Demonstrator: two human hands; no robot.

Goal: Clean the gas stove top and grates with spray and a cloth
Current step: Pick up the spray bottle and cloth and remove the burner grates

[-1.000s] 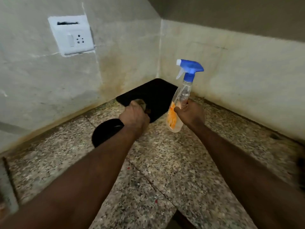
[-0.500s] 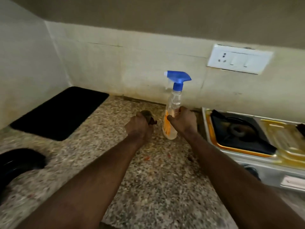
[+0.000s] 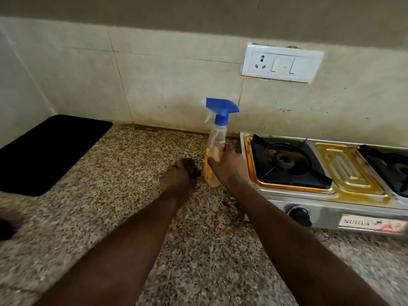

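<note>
My right hand (image 3: 229,168) grips a clear spray bottle (image 3: 217,142) with a blue trigger head and orange liquid, held upright just left of the stove. My left hand (image 3: 178,177) is closed around a small dark brownish cloth (image 3: 191,166), held above the counter beside the bottle. The steel gas stove (image 3: 313,195) sits at the right, its top smeared with orange-yellow grease. A black grate (image 3: 287,164) with a burner covers its left side; a second grate (image 3: 390,164) shows at the right edge.
The speckled granite counter (image 3: 136,173) runs under my arms. A black mat (image 3: 48,151) lies in the left corner. A white socket and switch plate (image 3: 281,62) is on the tiled wall above the stove. A black knob (image 3: 299,215) sits on the stove front.
My view has swung right from the corner mat to the stove, which has come into view. Both hands have kept their hold on the cloth and the bottle, now close to the stove's left edge.
</note>
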